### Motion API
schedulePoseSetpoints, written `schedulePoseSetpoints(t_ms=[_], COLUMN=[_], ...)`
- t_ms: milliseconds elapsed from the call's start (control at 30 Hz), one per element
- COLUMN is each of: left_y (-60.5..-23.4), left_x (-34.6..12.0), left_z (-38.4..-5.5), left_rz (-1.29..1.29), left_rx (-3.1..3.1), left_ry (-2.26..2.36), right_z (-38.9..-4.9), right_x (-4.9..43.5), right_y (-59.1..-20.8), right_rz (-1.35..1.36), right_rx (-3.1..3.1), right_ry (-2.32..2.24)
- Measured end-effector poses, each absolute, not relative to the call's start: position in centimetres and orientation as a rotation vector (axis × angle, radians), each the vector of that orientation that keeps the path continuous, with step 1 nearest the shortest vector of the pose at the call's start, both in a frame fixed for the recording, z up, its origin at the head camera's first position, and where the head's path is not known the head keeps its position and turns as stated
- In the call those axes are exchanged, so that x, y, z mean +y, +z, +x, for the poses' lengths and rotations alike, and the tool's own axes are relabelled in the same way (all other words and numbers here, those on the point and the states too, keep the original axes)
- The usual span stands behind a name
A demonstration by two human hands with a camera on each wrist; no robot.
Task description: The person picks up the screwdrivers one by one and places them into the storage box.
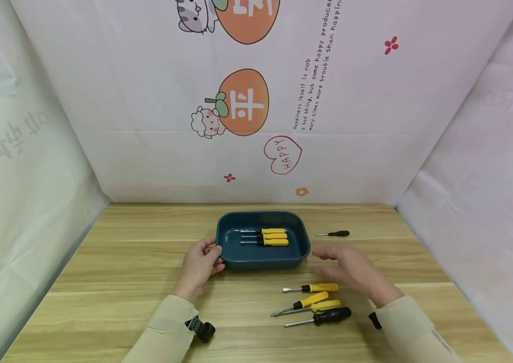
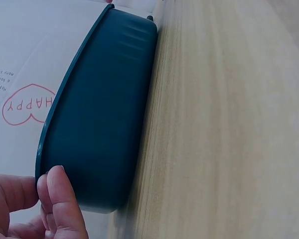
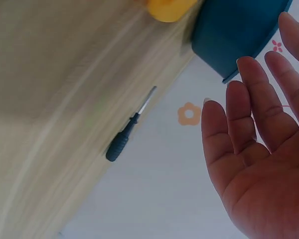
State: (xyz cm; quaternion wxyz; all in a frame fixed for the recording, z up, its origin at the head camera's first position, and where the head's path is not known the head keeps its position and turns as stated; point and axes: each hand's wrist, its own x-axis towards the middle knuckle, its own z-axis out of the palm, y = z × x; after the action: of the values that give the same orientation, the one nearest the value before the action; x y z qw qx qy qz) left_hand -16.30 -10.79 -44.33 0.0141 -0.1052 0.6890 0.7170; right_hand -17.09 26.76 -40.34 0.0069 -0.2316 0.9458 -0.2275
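Observation:
A dark teal rectangular box [image 1: 263, 263] stands on the table, with several small yellow-and-black screwdrivers [image 1: 274, 242] lying side by side in it. My left hand [image 1: 199, 264] pinches the box's left end at the rim, thumb on the edge; the left wrist view shows the fingers [image 2: 65, 204] against its outer wall. Beside the right end, my right hand [image 1: 351, 264] is held with its fingers loosely extended and nothing in them. Below it lie a yellow screwdriver [image 1: 322, 288], two crossing yellow screwdrivers [image 1: 313, 300] and a larger black-handled screwdriver [image 1: 332, 316].
A small black screwdriver [image 1: 339, 233] lies on the table to the right of the box, also in the right wrist view. The wooden table [image 1: 116, 282] is bounded by a printed white backdrop [image 1: 156, 151] behind and white sheets at both sides.

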Motion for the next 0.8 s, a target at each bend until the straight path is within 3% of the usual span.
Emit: schedulePoseSetpoints(t_ms=[800], left_y=[-44.5], left_x=[-10.8], left_z=[-16.3], left_rz=[-0.332], left_rx=[2.139], left_ry=[2.234], right_z=[-16.5], right_x=[28.7], right_y=[-41.9], right_rz=[-0.750], right_rx=[2.830], right_ry=[-0.702])
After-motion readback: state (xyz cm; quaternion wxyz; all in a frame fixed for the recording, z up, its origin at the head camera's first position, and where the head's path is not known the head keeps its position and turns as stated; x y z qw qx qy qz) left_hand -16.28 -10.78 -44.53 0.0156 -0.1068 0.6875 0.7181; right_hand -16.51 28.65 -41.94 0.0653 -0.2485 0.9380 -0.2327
